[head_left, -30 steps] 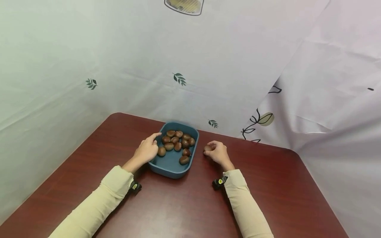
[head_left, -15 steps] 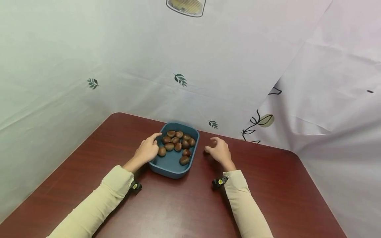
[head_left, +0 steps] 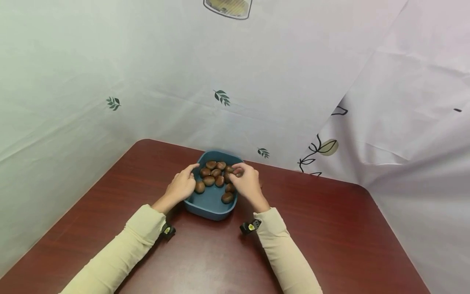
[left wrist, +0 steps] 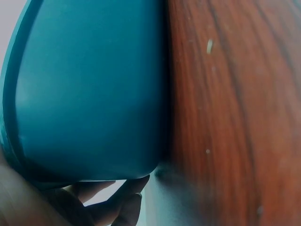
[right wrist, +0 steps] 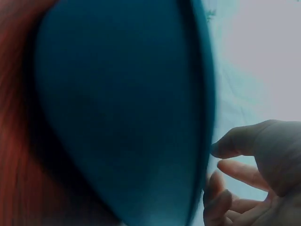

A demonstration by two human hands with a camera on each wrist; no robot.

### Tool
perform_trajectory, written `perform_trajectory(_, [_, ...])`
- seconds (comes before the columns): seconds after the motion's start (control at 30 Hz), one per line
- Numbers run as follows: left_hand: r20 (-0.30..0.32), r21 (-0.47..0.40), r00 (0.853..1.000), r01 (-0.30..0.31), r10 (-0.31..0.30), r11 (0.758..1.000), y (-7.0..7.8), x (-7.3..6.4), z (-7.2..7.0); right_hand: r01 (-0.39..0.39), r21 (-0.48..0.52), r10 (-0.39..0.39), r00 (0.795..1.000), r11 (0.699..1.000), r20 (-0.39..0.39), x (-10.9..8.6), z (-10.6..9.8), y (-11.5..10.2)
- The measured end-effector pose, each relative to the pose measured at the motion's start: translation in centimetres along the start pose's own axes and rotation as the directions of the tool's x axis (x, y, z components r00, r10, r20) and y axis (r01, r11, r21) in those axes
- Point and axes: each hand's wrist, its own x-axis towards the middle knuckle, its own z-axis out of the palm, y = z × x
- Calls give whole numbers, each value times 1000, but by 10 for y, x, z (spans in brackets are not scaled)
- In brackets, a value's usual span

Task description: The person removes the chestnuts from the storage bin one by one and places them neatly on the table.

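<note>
A blue plastic box (head_left: 205,212) stands on the table with several brown chestnuts (head_left: 209,181) in it. My left hand (head_left: 180,186) holds the box at its left wall. In the left wrist view, fingers (left wrist: 110,207) bend along the outside of that wall. My right hand (head_left: 248,184) reaches over the right rim, thumb and fingertips around a chestnut (head_left: 238,172) by the inner right side. Right of this hand, a sliver of another chestnut (head_left: 261,185) seems to show on the table, mostly hidden. The right wrist view shows the outer wall and loosely bent fingers (right wrist: 240,174).
The dark red wooden table (head_left: 323,228) meets a pale cloth wall (head_left: 165,73) with leaf prints behind the box. Cloth also hangs along the left and right sides. Both wrists carry dark camera straps.
My right hand set a chestnut on the table right of the box, let go of it, and moved left over the box to another chestnut. My left hand has stayed in place.
</note>
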Motion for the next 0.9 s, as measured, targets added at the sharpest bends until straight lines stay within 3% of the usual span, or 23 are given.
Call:
perform_trajectory(0.3, [-2, 17, 1000, 22, -22, 1000, 5, -4, 2, 31, -115, -10, 984, 993, 177, 6, 26, -18])
perform_trajectory(0.5, [-14, 38, 999, 50, -49, 998, 10, -8, 7, 39, -289, 37, 967, 957, 253, 13, 40, -16])
perform_trajectory(0.63, [-30, 46, 998, 62, -61, 997, 14, -9, 10, 43, -297, 50, 953, 954, 298, 16, 44, -14])
perform_trajectory(0.9, [-50, 63, 996, 72, -69, 995, 15, -7, 9, 68, -269, 16, 955, 961, 297, 19, 49, -12])
